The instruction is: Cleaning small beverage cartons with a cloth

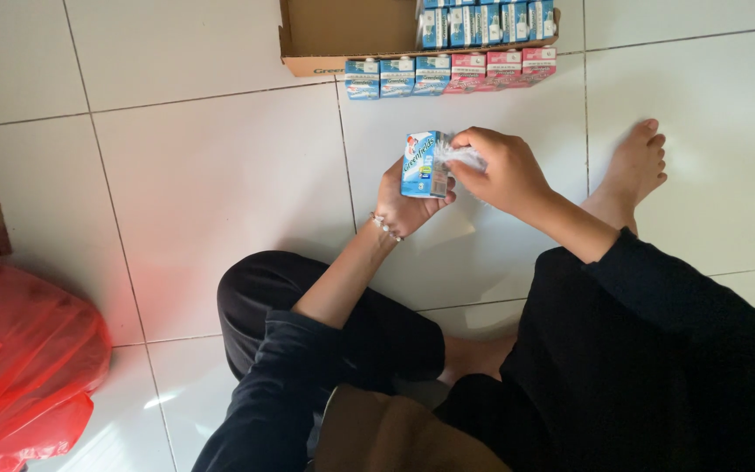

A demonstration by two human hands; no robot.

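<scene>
Up front, left hand [405,205] grips a blue carton [423,164] — right hand [502,170] pinches its clear wrap [463,156].

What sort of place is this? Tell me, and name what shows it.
Probably a home floor or a shop's back room. The person sits on white floor tiles, barefoot, beside an open cardboard box of small drink cartons and a red plastic bag.

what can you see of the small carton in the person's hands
The carton is a small blue and white box, like coated card, with a printed picture on its face. It is held upright above the white tiled floor, gripped from below and behind by the left hand. The right hand pinches a clear crinkled plastic scrap at its upper right edge. Whether it is opened cannot be told.
</scene>
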